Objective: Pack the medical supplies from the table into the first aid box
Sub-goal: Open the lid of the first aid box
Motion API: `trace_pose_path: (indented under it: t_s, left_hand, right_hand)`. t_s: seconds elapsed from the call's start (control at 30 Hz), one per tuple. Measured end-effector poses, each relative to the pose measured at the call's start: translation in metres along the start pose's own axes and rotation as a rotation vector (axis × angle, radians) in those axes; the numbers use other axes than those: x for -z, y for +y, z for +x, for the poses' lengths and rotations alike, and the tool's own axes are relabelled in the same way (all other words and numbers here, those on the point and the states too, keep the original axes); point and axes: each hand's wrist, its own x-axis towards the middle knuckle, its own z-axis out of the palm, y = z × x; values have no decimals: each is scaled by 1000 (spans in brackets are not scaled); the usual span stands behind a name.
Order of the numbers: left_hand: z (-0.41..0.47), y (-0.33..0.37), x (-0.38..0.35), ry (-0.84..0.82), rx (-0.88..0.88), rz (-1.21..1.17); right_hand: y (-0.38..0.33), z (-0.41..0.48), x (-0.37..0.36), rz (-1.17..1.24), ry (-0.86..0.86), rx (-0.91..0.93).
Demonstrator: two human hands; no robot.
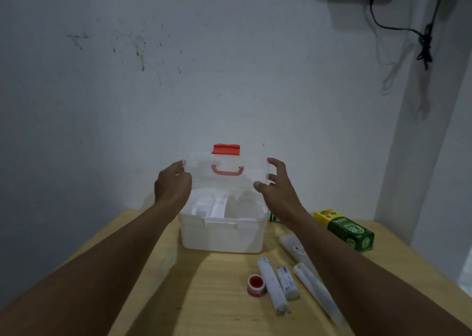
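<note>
A white first aid box (pixel 222 236) stands on the wooden table (pixel 178 297), its clear lid (pixel 252 167) raised upright, with a red latch and a red handle on it. My left hand (pixel 172 182) grips the lid's left edge and my right hand (pixel 277 182) holds its right edge. A white tray shows inside the box. In front of the box on the right lie a red-cored tape roll (pixel 255 284), three white rolled bandages (pixel 272 284) and a clear packet (pixel 293 247). A green and yellow carton (pixel 350 229) sits to the right.
The table stands against a pale wall in a corner. A black device with a dangling cable (pixel 424 37) hangs on the wall at the upper right. The table's right edge runs close behind the green carton.
</note>
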Motion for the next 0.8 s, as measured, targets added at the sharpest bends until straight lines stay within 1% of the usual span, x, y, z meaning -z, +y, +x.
trace_pose_path:
  t_s: [0.13,0.23,0.33,0.43,0.53,0.63,0.8]
  left_hand:
    - [11,-1,-2,-166,20,-43]
    - [16,1,-5,-225,19,-22]
    - [18,2,-7,-237,9,20]
    - [17,2,-7,-223,-13,60]
    - [16,3,-6,-185,46,5]
    - [15,4,-5,-190,64,9]
    - [12,8,-7,-189,0,132]
  right_hand:
    - [3,5,1,-49,-25,16]
    - [6,8,0,-76,-42,-11]
    - [7,11,0,-40,-20,-66]
    - [6,9,0,-86,-36,-57]
    - [4,5,1,-134,-75,-44]
    - [-2,0,1,-175,-93,-33]
    - [-2,2,0,-241,-83,-61]
